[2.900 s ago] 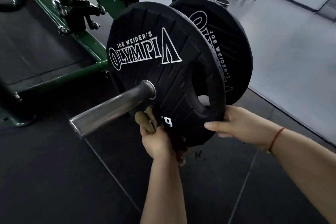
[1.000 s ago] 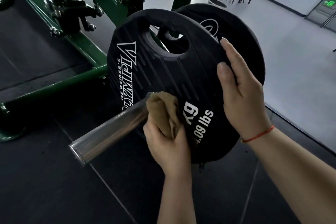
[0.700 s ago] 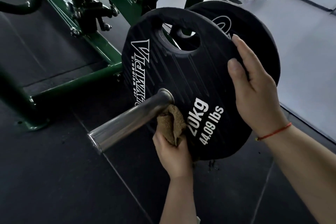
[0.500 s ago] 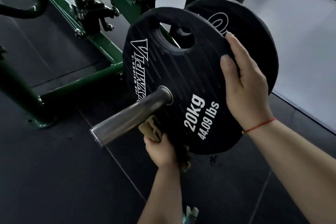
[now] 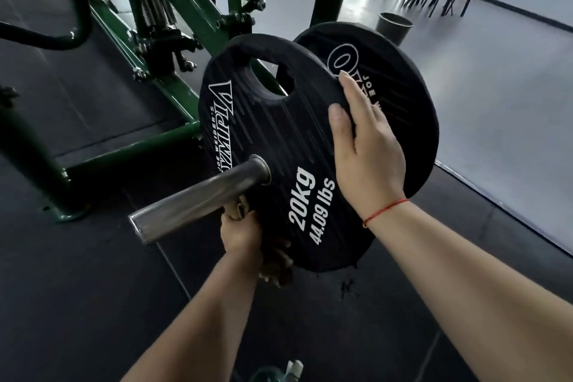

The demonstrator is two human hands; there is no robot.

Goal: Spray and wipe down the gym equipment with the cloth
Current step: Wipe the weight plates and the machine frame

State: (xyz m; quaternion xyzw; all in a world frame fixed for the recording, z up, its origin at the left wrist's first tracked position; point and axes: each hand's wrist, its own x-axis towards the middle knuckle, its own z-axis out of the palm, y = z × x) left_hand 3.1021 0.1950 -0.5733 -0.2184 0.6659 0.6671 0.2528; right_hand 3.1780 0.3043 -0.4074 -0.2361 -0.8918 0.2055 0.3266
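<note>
My left grip [image 5: 240, 231] is closed around the soft, bunched cloth [image 5: 241, 208], pressing it to the lower face of the front plate [image 5: 279, 139], just under the steel bar [image 5: 198, 205] that carries it. My right grip [image 5: 366, 152] clasps that plate's upper right rim, thumb on the face. Marked 20kg, the plate should be heavy and stiff, so I'd turn it by the rim, not lift it.
</note>
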